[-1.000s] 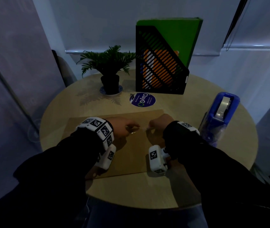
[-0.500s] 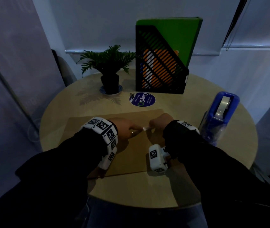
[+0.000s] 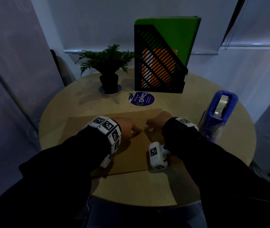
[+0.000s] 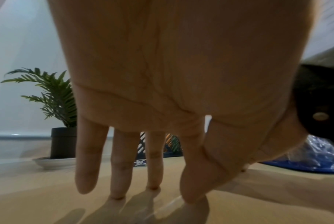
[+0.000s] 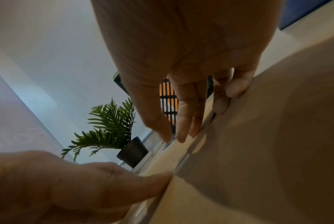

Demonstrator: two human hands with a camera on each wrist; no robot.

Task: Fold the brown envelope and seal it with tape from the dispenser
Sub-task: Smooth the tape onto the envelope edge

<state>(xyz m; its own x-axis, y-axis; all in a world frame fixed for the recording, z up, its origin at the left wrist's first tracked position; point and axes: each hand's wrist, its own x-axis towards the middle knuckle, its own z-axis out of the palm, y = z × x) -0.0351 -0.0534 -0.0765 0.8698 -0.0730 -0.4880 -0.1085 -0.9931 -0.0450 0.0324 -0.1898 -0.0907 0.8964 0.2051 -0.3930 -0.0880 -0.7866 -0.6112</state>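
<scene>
A person in dark sleeves works at a round, light wooden tabletop, both hands set close together over a brown envelope that lies flat at the middle of the tabletop, toward its near edge. The left hand reaches down with its fingers straight and slightly spread, the tips of several resting on the envelope's surface and the thumb alongside them at a strip of clear tape. The right hand sits just beside it, its fingers extended and pressing down on the same glossy strip, which runs along a seam of the paper; the thumb angles in from the side, and neither hand is curled around anything. The two hands nearly meet at the fingertips in the head view, where a small pale glint shows between them. A blue tape dispenser with a roll of clear tape stands well to the right on the tabletop, apart from the envelope. Toward the far edge stand a small potted plant on a saucer and a black slatted file holder holding green and orange folders, with a round purple sticker on the tabletop between them and the envelope.
</scene>
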